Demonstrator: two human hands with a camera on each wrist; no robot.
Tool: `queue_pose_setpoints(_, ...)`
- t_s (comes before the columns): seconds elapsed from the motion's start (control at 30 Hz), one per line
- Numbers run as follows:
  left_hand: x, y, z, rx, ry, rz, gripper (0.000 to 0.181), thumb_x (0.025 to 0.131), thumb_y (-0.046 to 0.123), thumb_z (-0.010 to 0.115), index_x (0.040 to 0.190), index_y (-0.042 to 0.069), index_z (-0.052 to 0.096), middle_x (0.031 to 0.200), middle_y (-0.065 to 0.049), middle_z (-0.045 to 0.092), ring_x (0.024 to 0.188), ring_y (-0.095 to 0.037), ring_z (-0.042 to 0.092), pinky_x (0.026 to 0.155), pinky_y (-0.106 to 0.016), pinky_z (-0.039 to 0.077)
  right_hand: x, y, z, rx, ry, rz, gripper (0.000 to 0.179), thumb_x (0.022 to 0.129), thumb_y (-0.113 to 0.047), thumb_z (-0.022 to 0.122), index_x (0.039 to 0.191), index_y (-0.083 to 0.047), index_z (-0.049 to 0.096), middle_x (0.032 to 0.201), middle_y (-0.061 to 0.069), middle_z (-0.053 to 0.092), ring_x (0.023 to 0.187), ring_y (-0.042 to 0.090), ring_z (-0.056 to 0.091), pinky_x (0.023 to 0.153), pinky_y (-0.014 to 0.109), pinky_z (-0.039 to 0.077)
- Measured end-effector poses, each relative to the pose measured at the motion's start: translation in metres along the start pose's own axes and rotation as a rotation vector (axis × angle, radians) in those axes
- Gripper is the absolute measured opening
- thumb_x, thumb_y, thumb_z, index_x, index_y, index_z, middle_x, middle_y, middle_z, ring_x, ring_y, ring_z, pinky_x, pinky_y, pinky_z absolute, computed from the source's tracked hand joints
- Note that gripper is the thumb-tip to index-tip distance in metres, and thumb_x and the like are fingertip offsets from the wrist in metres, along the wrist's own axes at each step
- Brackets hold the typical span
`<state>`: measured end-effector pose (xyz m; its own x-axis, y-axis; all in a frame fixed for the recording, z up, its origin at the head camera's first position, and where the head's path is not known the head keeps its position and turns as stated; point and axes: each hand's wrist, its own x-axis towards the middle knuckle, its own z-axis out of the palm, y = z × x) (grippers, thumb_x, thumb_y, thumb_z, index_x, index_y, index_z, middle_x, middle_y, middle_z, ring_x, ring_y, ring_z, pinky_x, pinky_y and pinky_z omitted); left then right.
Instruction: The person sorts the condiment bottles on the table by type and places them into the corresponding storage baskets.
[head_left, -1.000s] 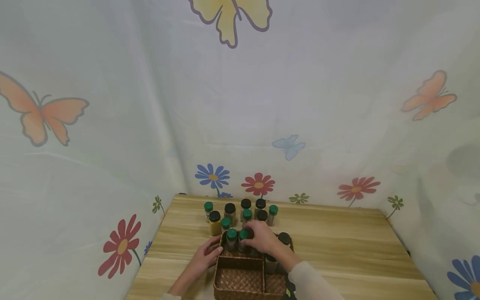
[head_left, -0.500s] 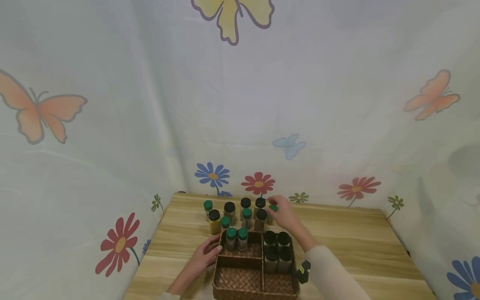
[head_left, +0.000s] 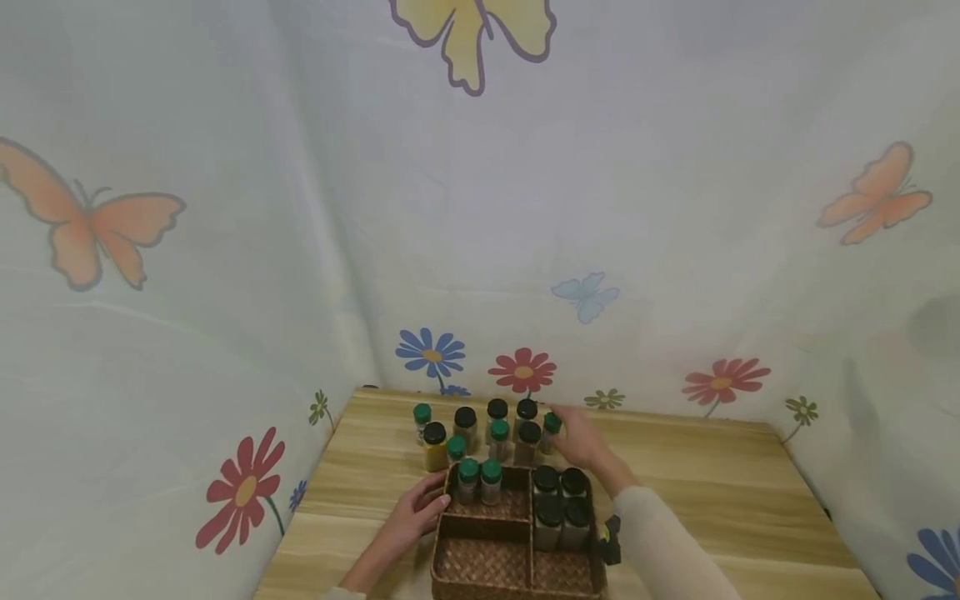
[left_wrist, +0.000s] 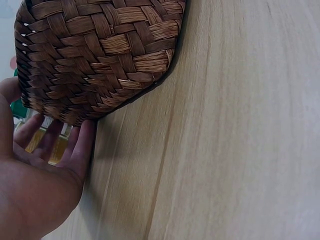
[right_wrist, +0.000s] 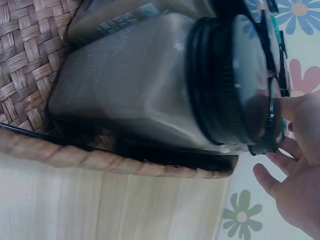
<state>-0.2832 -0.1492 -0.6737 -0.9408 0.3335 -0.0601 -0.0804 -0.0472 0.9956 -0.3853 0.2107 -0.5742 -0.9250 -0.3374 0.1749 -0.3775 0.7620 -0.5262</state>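
Note:
A brown woven basket [head_left: 483, 527] with compartments stands near the front of the table. My left hand [head_left: 408, 517] holds its back left corner; in the left wrist view the fingers [left_wrist: 82, 145] curl against the woven outer wall. Beyond the basket, at the right end of a group of spice jars, my right hand [head_left: 585, 442] has its thumb and fingers round a small green-capped spice jar [head_left: 552, 423]. In the right wrist view, black-capped jars [right_wrist: 145, 85] in the basket hide most of that grip. Two green-capped jars [head_left: 491, 479] stand in the back left compartment.
Several black-capped jars [head_left: 576, 512] fill much of the basket's right compartment. Behind the basket stand more jars, among them a yellow one [head_left: 435, 450] and a black-capped one [head_left: 527, 442]. The wooden table [head_left: 697, 500] meets a printed curtain [head_left: 652, 333] at the back.
My right hand has left a green-capped jar in the basket's back left compartment, moved back and right, and lowered round another green-capped jar. My left hand has stayed at the basket's corner.

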Motion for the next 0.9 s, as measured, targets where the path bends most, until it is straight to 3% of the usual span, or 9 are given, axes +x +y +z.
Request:
queue_pose_setpoints(0.13,0.0,-0.001,0.001,-0.009,-0.011,-0.008,0.059,0.113,0.023,0.055,0.162,-0.001,0.034,0.162,-0.035,0.036,0.144,-0.049,0.046,0.102,-0.046,0.057,-0.003,0.005,0.006,0.025,0.02,0.02,0.055,0.096,-0.006,0.076,0.145,0.009,0.055,0.142,0.031,0.059,0.132,0.049,0.056,0.111,0.062,0.045)
queue_pose_setpoints(0.23,0.0,-0.002,0.001,-0.009,-0.008,-0.015,0.061,0.112,0.025,0.057,0.163,-0.001,0.034,0.162,-0.034,0.036,0.144,-0.048,0.047,0.101,-0.046,0.057,-0.002,0.009,0.009,0.053,0.09,0.008,0.037,0.09,0.001,0.079,0.124,0.007,0.065,0.119,0.025,0.069,0.111,0.042,0.066,0.097,0.057,0.055)
queue_pose_setpoints(0.37,0.001,-0.002,-0.001,-0.008,-0.008,-0.023,0.063,0.112,0.028,0.058,0.163,0.0,0.034,0.162,-0.034,0.036,0.143,-0.048,0.047,0.101,-0.046,0.058,0.0,0.016,0.007,0.07,0.132,-0.049,0.022,0.086,0.005,0.081,0.103,0.004,0.067,0.096,0.015,0.07,0.089,0.03,0.068,0.081,0.048,0.059)
queue_pose_setpoints(0.6,0.004,0.0,-0.001,-0.002,0.001,0.0,0.061,0.111,0.024,0.059,0.162,-0.001,0.036,0.161,-0.036,0.037,0.141,-0.048,0.05,0.1,-0.044,0.058,-0.014,0.009,-0.038,0.082,0.104,-0.106,0.025,0.088,-0.002,0.084,0.108,0.003,0.07,0.098,0.012,0.072,0.086,0.027,0.07,0.075,0.042,0.061)
queue_pose_setpoints(0.73,0.003,0.0,0.0,-0.009,0.001,0.002,0.061,0.111,0.023,0.059,0.162,-0.001,0.036,0.16,-0.036,0.038,0.141,-0.048,0.05,0.1,-0.043,0.058,-0.026,-0.006,-0.066,0.085,0.087,-0.141,0.026,0.089,-0.003,0.085,0.11,0.003,0.071,0.1,0.013,0.073,0.089,0.03,0.072,0.077,0.043,0.063)
queue_pose_setpoints(0.9,0.0,-0.002,0.002,0.003,0.008,0.01,0.06,0.111,0.023,0.059,0.161,-0.002,0.037,0.16,-0.036,0.038,0.14,-0.048,0.051,0.099,-0.044,0.058,-0.04,-0.036,-0.089,0.108,0.043,-0.149,0.029,0.092,-0.01,0.085,0.116,-0.002,0.071,0.104,0.006,0.072,0.092,0.022,0.072,0.082,0.038,0.063)
